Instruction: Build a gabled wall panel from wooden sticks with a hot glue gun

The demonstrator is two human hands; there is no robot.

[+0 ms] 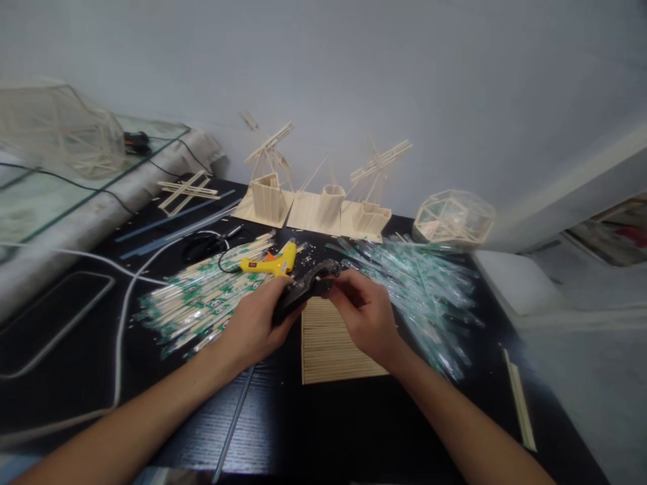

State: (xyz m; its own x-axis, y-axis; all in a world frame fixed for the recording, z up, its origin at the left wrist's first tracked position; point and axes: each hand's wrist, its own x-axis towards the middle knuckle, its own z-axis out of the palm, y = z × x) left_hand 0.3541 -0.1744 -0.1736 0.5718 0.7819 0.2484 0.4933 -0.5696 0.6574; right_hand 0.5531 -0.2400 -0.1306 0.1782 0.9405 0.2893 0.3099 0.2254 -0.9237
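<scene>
My left hand (263, 313) is wrapped round a dark hand tool (303, 286) with a curved front end, whose exact kind I cannot make out. At the tool's tip the fingers of my right hand (366, 313) are pinched together; whatever lies between them is hidden. Below both hands a flat panel of wooden sticks laid side by side (338, 353) rests on the black table (303, 431). Just beyond my left hand a yellow glue gun (270, 264) lies on a pile of wrapped chopsticks (202, 300).
Empty-looking clear wrappers (429, 296) heap up on the right. Stick-built models (267, 199) stand along the wall, with a faceted stick frame (455, 217) to their right. A white cable (124, 323) crosses the left side. Loose sticks (520, 401) lie near the right edge.
</scene>
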